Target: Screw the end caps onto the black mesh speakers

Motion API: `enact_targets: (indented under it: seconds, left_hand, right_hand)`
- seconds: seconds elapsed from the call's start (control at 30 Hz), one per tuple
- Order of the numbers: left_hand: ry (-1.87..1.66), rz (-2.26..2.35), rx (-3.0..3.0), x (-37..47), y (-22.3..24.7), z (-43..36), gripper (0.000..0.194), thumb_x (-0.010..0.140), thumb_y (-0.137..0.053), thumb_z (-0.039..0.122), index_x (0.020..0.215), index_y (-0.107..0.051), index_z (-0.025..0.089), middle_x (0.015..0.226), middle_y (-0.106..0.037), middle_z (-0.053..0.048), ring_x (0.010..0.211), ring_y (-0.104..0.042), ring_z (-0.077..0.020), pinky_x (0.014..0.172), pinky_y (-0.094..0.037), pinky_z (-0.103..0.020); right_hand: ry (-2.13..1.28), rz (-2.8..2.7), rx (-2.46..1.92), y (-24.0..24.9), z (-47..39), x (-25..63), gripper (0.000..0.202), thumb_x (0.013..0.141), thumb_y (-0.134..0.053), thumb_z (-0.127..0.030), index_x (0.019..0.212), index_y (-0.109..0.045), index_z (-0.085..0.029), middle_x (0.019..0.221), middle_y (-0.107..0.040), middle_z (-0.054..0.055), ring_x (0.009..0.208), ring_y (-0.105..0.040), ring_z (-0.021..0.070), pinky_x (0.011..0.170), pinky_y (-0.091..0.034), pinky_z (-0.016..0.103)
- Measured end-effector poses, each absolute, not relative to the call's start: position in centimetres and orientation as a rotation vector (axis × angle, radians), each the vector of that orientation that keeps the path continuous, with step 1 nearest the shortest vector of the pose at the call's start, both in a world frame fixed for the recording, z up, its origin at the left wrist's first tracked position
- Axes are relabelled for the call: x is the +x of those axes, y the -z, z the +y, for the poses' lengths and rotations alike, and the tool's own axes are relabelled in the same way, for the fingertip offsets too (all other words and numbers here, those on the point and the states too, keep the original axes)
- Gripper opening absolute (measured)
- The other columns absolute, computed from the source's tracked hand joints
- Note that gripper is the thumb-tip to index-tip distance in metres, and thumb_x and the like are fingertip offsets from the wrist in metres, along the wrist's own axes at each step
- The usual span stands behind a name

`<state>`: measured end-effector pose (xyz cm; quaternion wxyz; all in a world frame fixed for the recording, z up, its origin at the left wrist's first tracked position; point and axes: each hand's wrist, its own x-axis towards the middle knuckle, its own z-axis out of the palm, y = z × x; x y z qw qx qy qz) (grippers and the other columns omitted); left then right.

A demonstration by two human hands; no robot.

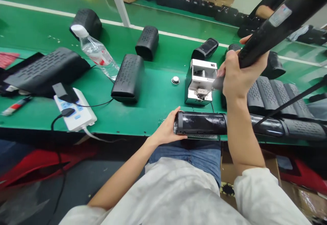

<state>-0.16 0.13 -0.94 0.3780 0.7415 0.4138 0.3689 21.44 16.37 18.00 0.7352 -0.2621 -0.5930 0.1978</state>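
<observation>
My left hand [170, 126] is wrapped around the left end of a black speaker body [203, 123] with a perforated front, lying along the table's near edge. My right hand [242, 70] grips a thick black electric screwdriver [274, 26], held tilted above the table with its nose pointing down and left. Just beyond that nose stands a small silver screw feeder [201, 82]. The screwdriver's very tip is blurred against the feeder. More black speaker parts [304, 129] continue to the right of the speaker body, partly hidden by my right forearm.
Several black speaker housings [129, 77] stand around the green table [158, 95]. A water bottle [99, 54] leans at the left, near a white power strip [76, 111] with cables. A round silver piece [175, 80] lies mid-table. Across the table, another person's arm [264, 12] shows.
</observation>
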Motion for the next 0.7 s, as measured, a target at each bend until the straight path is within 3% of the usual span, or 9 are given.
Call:
enact_targets:
  seconds: [0.17, 0.4, 0.57, 0.7]
  left_hand:
    - [-0.964, 1.033, 1.905, 0.1, 1.2, 0.2, 0.137, 0.082, -0.103, 0.058, 0.184, -0.018, 0.026, 0.176, -0.048, -0.026, 0.165, -0.053, -0.048, 0.137, -0.048, -0.069]
    - [-0.982, 1.014, 1.885, 0.4, 1.1, 0.4, 0.131, 0.079, -0.104, 0.059, 0.179, -0.028, 0.026, 0.172, -0.051, -0.025, 0.163, -0.055, -0.0477, 0.137, -0.048, -0.07]
    - [-0.98, 1.035, 1.856, 0.6, 0.9, 0.2, 0.127, 0.078, -0.105, 0.054, 0.177, -0.031, 0.029, 0.17, -0.053, -0.023, 0.162, -0.056, -0.0462, 0.137, -0.048, -0.07]
    - [-1.004, 1.023, 1.839, 0.3, 0.9, 0.4, 0.125, 0.076, -0.107, 0.05, 0.176, -0.034, 0.03, 0.17, -0.054, -0.022, 0.163, -0.055, -0.0456, 0.138, -0.048, -0.07]
  right_hand:
    - [-0.511, -1.314, -0.568, -19.1, 14.2, 21.4, 0.028, 0.09, -0.069, -0.017, 0.115, -0.065, -0.029, 0.063, -0.044, -0.01, 0.042, -0.045, 0.0119, 0.04, -0.035, 0.027]
    - [-0.556, -1.307, -0.617, -22.5, 8.4, 17.2, 0.034, 0.094, -0.066, -0.018, 0.11, -0.081, -0.043, 0.07, -0.04, -0.001, 0.053, -0.044, 0.0131, 0.047, -0.036, 0.031]
    - [-0.641, -1.31, -0.545, -22.5, 8.4, 15.2, 0.029, 0.089, -0.069, -0.014, 0.107, -0.078, -0.035, 0.064, -0.039, -0.004, 0.048, -0.044, 0.0111, 0.044, -0.039, 0.028]
    - [-0.673, -1.328, -0.5, -21.7, 9.5, 14.6, 0.028, 0.089, -0.069, -0.012, 0.11, -0.075, -0.03, 0.063, -0.048, -0.007, 0.045, -0.047, 0.0105, 0.043, -0.039, 0.026]
